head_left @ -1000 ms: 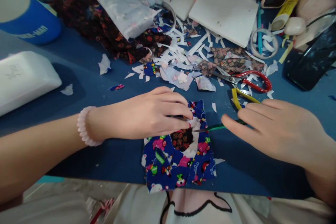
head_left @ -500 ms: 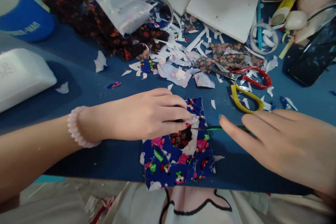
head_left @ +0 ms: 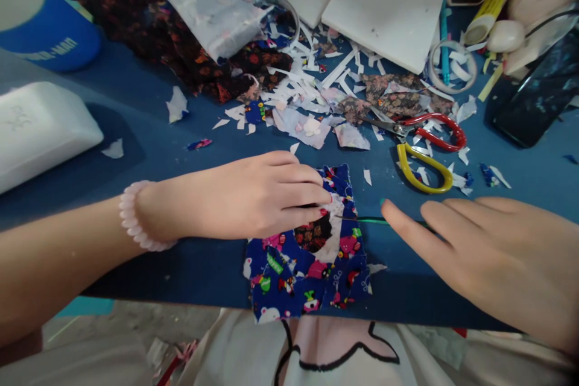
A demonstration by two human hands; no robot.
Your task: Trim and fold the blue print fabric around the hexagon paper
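Note:
A blue cartoon-print fabric piece (head_left: 312, 280) lies at the table's front edge, slightly over it. In its middle is a dark floral patch (head_left: 313, 232) beside a torn white area (head_left: 335, 230). My left hand (head_left: 257, 196), with a pink bead bracelet (head_left: 136, 216) at the wrist, presses the piece down with bent fingers; its thumb is hidden. From the right, my right hand (head_left: 488, 259) is closed around a thin green tool (head_left: 373, 221). The index finger lies along it, and its dark pointed tip meets the white area. Most of its handle is hidden.
Red-and-yellow-handled scissors (head_left: 407, 129) lie beyond my right hand, among paper and fabric scraps (head_left: 301, 87). Farther back are a white board (head_left: 384, 9) and tape rolls (head_left: 452, 66). A phone (head_left: 536, 93) is at right; a blue-and-white cup (head_left: 49, 30) and white block (head_left: 45, 129) are left.
The view has shifted slightly. Both hands stay in nearly the same places, and the green tool's tip still rests by the white area.

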